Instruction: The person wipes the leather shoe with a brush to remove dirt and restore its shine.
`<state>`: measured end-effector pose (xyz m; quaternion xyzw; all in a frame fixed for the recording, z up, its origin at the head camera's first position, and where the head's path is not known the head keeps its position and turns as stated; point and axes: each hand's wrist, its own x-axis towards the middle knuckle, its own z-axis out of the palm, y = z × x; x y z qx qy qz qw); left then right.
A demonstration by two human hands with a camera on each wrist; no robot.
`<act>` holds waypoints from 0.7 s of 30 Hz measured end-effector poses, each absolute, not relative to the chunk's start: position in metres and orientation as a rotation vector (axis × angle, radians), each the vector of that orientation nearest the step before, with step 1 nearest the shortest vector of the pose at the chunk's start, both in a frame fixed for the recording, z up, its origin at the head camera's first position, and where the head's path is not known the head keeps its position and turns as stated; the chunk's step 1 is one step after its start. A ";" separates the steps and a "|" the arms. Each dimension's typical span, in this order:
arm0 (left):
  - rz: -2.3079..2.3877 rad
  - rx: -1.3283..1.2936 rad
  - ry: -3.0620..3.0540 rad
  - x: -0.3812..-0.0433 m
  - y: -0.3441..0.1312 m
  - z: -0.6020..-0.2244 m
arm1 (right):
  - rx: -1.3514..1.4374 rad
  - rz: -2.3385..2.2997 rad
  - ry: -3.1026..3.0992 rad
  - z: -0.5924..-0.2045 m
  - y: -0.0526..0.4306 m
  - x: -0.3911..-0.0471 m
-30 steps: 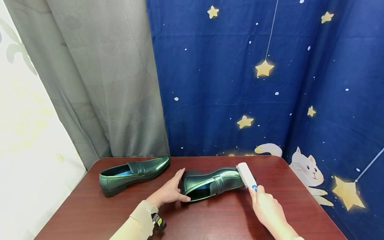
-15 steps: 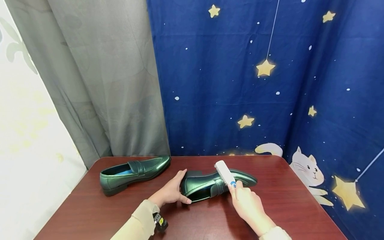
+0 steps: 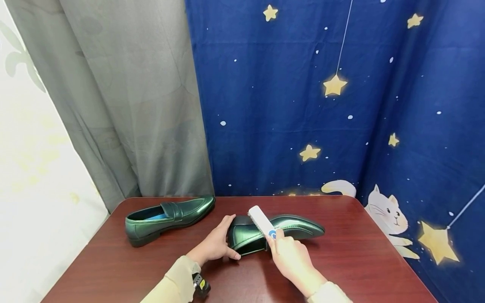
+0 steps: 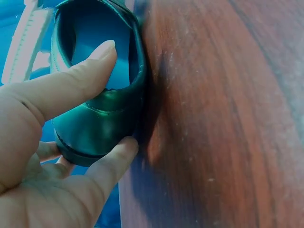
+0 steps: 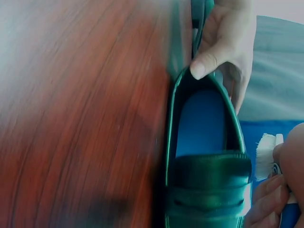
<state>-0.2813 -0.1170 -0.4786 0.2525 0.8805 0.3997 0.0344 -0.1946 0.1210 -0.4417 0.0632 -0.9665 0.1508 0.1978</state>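
A dark green loafer [image 3: 299, 225] lies tipped on its side on the table, its opening turned toward me and its toe to the right. My left hand [image 3: 214, 244] grips it at the heel. In the left wrist view, the thumb [image 4: 90, 76] reaches over the opening's rim while other fingers go round the heel. My right hand [image 3: 292, 257] holds a white brush [image 3: 260, 219] by its handle. The bristles are against the loafer's upper side near the heel, and the brush hides part of the strap. White bristles [image 5: 265, 156] also show in the right wrist view.
A matching green loafer [image 3: 145, 231] stands upright at the back left of the reddish-brown table [image 3: 125, 273]. A grey curtain [image 3: 151, 105] and a blue starry curtain [image 3: 265, 105] hang behind the table. A dark wrist device [image 3: 201, 285] sits at my left cuff.
My right hand has moved the brush leftward along the loafer, from the toe past the strap toward the heel. The left hand and both loafers have stayed in place.
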 end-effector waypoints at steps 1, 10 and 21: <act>1.228 0.782 2.713 -0.282 -0.117 -0.479 | 0.189 0.413 -2.702 -0.442 0.118 -0.194; 1.315 0.805 2.670 -0.283 -0.118 -0.484 | 0.273 0.376 -2.691 -0.446 0.097 -0.193; 1.365 0.761 2.620 -0.282 -0.121 -0.485 | 0.318 0.304 -2.647 -0.456 0.087 -0.189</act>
